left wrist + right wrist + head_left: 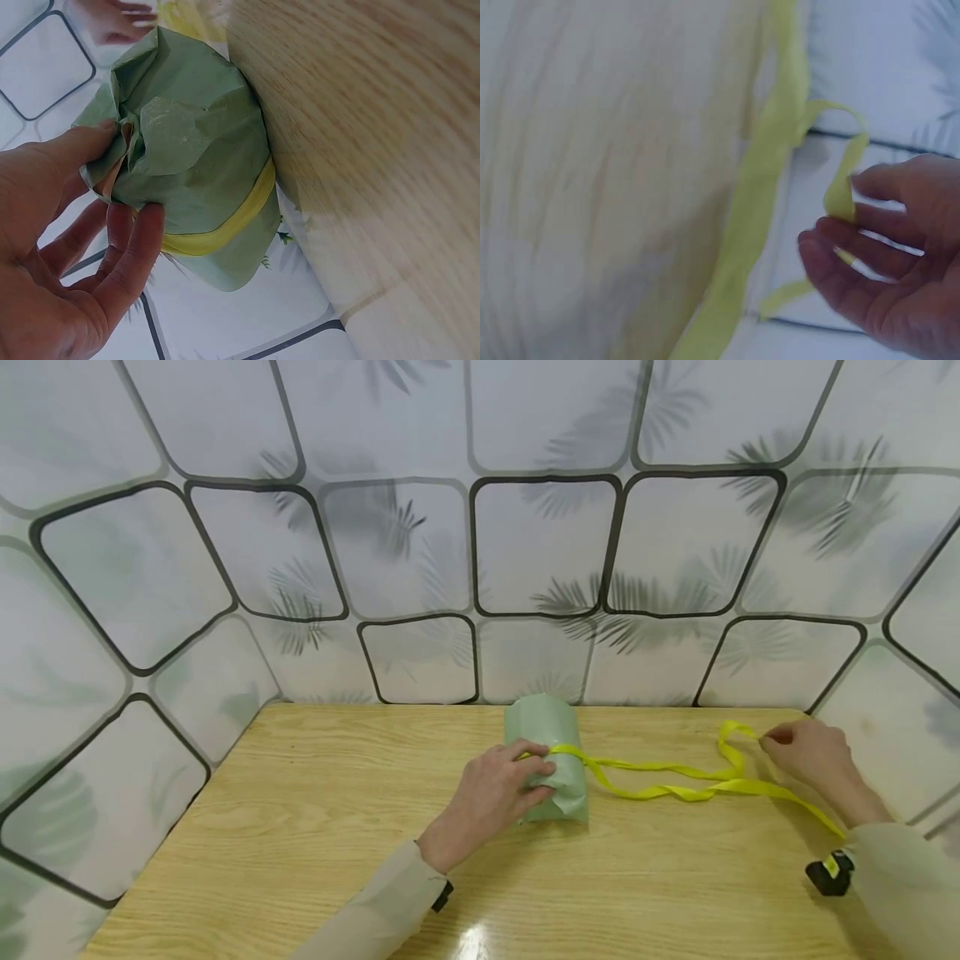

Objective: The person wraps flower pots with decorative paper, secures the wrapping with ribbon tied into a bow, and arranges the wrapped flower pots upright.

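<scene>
A package in pale green wrapping paper (542, 723) lies on the wooden table, with a yellow ribbon (750, 787) passed around its middle. My left hand (487, 793) holds the package at its near end. In the left wrist view, the thumb presses on the gathered paper folds (127, 146) while the fingers curl at the side, close to the yellow band (225, 232). Two long strands of ribbon run rightward over the table. Off to the right, my right hand (819, 762) pinches one strand between thumb and fingertips; the other strand (754, 195) passes beside that hand.
The wooden table (300, 827) ends against a light wall covering (543, 543) with dark rounded outlines and leaf shadows. Similar covering rises at the left and right sides. A black device (831, 872) sits at the right wrist.
</scene>
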Available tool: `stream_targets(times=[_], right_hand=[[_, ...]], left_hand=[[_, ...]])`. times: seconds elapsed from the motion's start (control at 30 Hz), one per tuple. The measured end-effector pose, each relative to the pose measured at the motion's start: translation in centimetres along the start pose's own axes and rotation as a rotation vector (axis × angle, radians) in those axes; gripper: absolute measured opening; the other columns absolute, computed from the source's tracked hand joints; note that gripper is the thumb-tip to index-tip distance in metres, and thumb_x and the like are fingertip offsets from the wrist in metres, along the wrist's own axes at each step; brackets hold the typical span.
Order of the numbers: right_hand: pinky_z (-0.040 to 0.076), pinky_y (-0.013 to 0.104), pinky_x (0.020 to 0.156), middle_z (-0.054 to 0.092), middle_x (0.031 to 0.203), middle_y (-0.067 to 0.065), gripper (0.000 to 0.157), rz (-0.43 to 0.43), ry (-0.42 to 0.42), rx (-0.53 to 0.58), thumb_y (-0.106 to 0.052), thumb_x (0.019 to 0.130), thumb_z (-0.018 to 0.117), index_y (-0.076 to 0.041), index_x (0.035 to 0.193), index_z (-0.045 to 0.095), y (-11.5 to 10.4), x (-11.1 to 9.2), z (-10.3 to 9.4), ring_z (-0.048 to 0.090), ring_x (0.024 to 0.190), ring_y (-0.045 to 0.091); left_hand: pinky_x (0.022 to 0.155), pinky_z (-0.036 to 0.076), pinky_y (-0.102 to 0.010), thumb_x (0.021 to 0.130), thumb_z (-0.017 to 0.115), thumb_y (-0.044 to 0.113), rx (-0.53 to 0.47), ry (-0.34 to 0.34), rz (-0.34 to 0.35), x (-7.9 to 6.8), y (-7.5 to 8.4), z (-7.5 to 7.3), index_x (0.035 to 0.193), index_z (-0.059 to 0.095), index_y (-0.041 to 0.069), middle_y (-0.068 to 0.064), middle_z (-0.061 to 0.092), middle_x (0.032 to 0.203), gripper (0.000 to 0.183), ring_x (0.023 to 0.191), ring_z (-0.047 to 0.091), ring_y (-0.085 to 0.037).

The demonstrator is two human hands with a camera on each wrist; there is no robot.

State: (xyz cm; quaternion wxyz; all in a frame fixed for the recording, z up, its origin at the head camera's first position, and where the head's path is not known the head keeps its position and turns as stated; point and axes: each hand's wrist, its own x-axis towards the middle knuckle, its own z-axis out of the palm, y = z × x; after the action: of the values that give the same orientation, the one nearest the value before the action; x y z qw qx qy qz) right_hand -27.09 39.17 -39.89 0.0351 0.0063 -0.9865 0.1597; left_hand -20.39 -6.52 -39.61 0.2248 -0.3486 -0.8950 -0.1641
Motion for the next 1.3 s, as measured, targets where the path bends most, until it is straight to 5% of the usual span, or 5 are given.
stream_targets(times=[0.1, 0.23, 0.47, 0.73, 1.3], right_hand=[[0.053, 0.057, 0.073, 0.069, 0.113, 0.035, 0.046, -0.040, 0.132, 0.068, -0.032, 0.104, 0.057, 0.010, 0.119, 0.069, -2.6, 0.0, 0.0, 0.065, 0.099, 0.055], [0.055, 0.024, 0.064, 0.073, 0.108, 0.030, 0.030, -0.163, 0.316, 0.187, -0.017, 0.102, 0.061, 0.004, 0.119, 0.072, -6.2, -0.3, 0.2, 0.073, 0.088, 0.042], [0.041, -0.002, 0.067, 0.078, 0.090, 0.020, 0.026, -0.410, 0.447, 0.349, -0.002, 0.089, 0.077, 0.000, 0.112, 0.066, -11.5, -1.0, 1.5, 0.049, 0.078, -0.029], [0.046, 0.000, 0.072, 0.079, 0.088, 0.009, 0.017, -0.554, 0.494, 0.401, 0.003, 0.083, 0.081, -0.005, 0.099, 0.078, -14.8, -1.0, 3.5, 0.059, 0.080, -0.019], [0.047, 0.002, 0.073, 0.079, 0.093, 0.012, 0.020, -0.549, 0.558, 0.581, 0.003, 0.087, 0.076, -0.005, 0.105, 0.079, -19.9, 0.0, 3.3, 0.058, 0.077, -0.020]], left_hand=[[0.073, 0.059, -0.025, 0.087, 0.081, 0.034, 0.008, 0.004, 0.003, 0.0, 0.0, 0.0, 0.110, 0.080, 0.022, 0.003, 0.072, 0.124, 0.026, 0.090, 0.072, -0.015], [0.072, 0.059, -0.024, 0.088, 0.081, 0.035, 0.017, 0.009, 0.007, 0.1, -0.1, 0.0, 0.110, 0.079, 0.022, 0.003, 0.072, 0.123, 0.026, 0.088, 0.071, -0.014], [0.071, 0.059, -0.025, 0.088, 0.081, 0.034, 0.010, 0.012, 0.005, 0.1, 0.0, 0.0, 0.110, 0.079, 0.022, 0.003, 0.072, 0.123, 0.026, 0.087, 0.071, -0.015], [0.072, 0.059, -0.025, 0.087, 0.082, 0.034, 0.011, 0.010, 0.008, 0.0, 0.0, 0.0, 0.109, 0.080, 0.022, 0.003, 0.072, 0.123, 0.026, 0.088, 0.071, -0.015], [0.075, 0.058, -0.026, 0.087, 0.082, 0.032, -0.002, 0.020, 0.017, 0.0, 0.1, -0.2, 0.109, 0.079, 0.021, 0.002, 0.073, 0.121, 0.024, 0.091, 0.072, -0.013]])
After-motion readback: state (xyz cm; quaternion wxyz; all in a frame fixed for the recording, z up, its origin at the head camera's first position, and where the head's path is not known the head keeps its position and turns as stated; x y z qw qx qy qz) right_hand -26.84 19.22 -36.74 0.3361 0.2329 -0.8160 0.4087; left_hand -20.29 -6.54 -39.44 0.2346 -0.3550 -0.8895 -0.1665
